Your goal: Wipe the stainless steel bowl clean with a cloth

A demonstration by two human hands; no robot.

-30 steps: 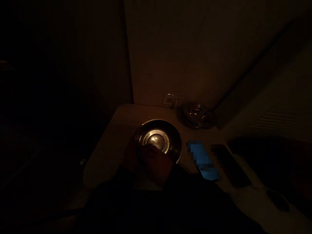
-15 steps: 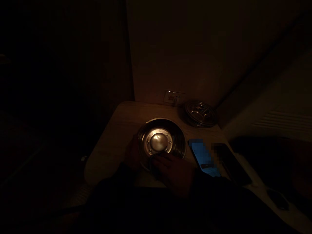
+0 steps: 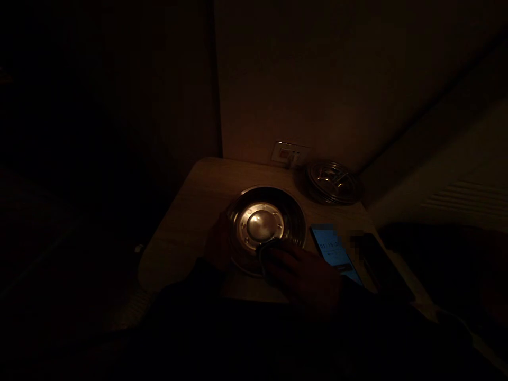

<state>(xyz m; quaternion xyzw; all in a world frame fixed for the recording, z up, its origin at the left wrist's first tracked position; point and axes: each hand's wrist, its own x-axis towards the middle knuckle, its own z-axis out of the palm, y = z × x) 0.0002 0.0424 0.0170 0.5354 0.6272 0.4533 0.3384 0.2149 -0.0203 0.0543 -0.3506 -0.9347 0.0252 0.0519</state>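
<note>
A round, shiny metal bowl (image 3: 291,211) rests on the small wooden table, its ringed base catching the light. At its left rim, my left hand (image 3: 218,244) is closed around the edge, though darkness hides most of the fingers. My right hand (image 3: 307,276) reaches over the near right side of the bowl, fingers pressed on a dark cloth-like pad (image 3: 266,253) against the inner wall. The light is too low to tell exactly what kind of pad it is.
Behind to the right stands a stack of metal divided plates (image 3: 333,182). A lit phone (image 3: 331,248) and a long dark object (image 3: 387,267) lie right of the bowl. The wall socket (image 3: 289,153) with a plug is behind the table (image 3: 190,211).
My right hand has slid with the dark pad rightward and slightly up along the bowl's near inner side. My left hand stays at the left rim. The view has shifted slightly.
</note>
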